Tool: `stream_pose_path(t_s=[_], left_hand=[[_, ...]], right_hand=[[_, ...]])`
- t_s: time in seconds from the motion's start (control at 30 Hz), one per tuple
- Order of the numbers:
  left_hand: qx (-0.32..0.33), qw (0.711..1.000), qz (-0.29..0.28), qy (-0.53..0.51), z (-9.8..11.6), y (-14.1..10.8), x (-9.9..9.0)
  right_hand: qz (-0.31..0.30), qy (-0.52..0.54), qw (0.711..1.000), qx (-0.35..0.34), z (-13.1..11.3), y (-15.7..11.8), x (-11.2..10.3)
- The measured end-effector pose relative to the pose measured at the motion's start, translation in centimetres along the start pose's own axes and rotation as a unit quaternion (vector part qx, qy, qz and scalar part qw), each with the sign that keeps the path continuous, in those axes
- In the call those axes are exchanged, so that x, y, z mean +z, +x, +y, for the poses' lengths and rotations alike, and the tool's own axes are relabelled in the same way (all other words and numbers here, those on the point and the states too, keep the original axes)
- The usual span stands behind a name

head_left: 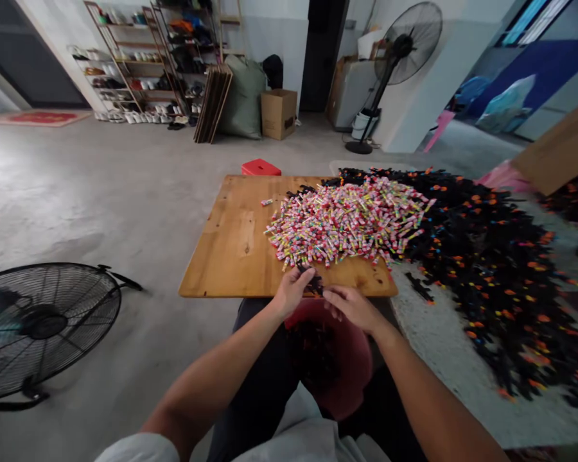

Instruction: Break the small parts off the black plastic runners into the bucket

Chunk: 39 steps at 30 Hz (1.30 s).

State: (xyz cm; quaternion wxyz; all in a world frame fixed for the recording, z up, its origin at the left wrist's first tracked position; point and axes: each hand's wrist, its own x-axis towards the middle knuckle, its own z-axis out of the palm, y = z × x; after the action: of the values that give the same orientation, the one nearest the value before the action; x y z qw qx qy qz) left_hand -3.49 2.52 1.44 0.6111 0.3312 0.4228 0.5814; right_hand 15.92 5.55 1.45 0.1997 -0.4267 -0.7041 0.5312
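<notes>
With my left hand (292, 292) I am pinching a black piece (314, 281) just below the frame's centre, probably to steady it; my right hand (350, 308) is curling beside it, its grip unclear. Small tubes (347, 221) are lying just above on the counter (212, 256), probably for easy reach.

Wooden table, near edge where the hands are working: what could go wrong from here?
The black piece in the left hand is at the table's near edge; if it slips, it could drop into the red basin below.

The heaped wrapped pieces lie just beyond the hands, so a bump might scatter some.
</notes>
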Motion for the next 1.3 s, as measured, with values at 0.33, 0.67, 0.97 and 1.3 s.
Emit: stream_pose_path(t_s=[0.33, 0.67, 0.97, 1.3], left_hand=[[-0.038, 0.995, 0.000, 0.095, 0.9, -1.8, -6.5], [-0.014, 0.988, -0.068, 0.135, 1.5, -1.7, -4.7], [0.097, 0.965, -0.131, 0.205, 1.3, -1.8, -1.6], [0.065, 0.967, -0.137, 0.204, 1.8, -2.5, -0.6]], right_hand=[[0.238, -0.329, 0.897, 0.173, -0.7, 9.0, 0.0], [0.207, -0.094, 0.963, 0.145, -0.5, 5.8, 0.6], [0.139, 0.092, 0.986, -0.005, -2.9, 1.8, 2.6], [0.152, 0.286, 0.945, 0.047, -4.1, 0.6, 2.4]])
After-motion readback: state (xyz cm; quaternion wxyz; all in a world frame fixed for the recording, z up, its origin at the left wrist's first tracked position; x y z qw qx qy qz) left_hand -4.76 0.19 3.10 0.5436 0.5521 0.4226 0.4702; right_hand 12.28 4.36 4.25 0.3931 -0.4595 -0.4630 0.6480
